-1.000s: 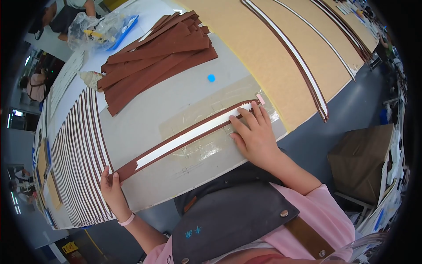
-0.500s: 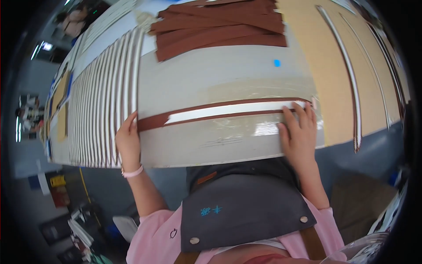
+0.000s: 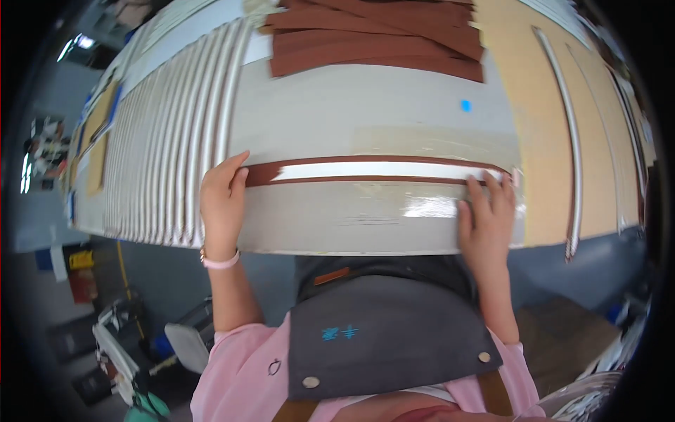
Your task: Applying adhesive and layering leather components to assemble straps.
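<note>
Left hand [image 3: 223,204], grip unclear, and right hand [image 3: 488,225], spread and grasping nothing, apparently align white band [image 3: 373,169] on brown strip [image 3: 262,174], next needing even pressure.

We class this place as a workshop equipped for hand work. We observe a long worktable with a pale grey top [image 3: 302,218], bearing a pile of flat reddish-brown strips [image 3: 380,35] and, on the left, a close-set row of slender white strips [image 3: 169,133]. One long reddish-brown strip with a white middle band [image 3: 394,170] lies across the near side. We note a dark grey apron with brown straps [image 3: 394,309] on the person at the table. We further record a blue-grey floor [image 3: 165,274] marked with a yellow line [image 3: 121,271], and bright lights [image 3: 86,42] in the background.
</note>
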{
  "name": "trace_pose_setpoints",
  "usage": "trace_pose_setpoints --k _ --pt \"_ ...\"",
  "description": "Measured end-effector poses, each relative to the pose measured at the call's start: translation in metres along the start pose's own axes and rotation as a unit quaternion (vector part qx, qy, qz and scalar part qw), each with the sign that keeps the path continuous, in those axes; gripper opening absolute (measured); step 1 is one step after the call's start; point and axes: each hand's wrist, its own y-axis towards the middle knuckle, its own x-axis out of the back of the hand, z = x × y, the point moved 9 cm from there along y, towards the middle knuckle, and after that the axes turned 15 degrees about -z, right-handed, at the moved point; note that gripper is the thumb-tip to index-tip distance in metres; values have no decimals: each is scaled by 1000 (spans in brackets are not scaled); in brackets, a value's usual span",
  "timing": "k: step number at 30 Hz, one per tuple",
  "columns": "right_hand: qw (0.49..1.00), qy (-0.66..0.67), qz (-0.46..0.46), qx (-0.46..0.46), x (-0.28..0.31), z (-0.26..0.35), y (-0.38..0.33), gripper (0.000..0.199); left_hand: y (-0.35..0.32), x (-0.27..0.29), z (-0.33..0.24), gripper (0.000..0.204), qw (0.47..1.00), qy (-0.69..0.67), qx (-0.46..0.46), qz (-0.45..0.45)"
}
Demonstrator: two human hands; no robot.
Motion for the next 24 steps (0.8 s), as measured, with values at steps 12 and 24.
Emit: trace_pose_setpoints --k 12,24 --pt "999 10 -34 -20 8 2 1 40 -39 -96 -200 44 922 -154 -293 199" --pt "999 15 -40 -29 8 -1 1 39 -39 -105 -201 38 920 -148 -304 200"
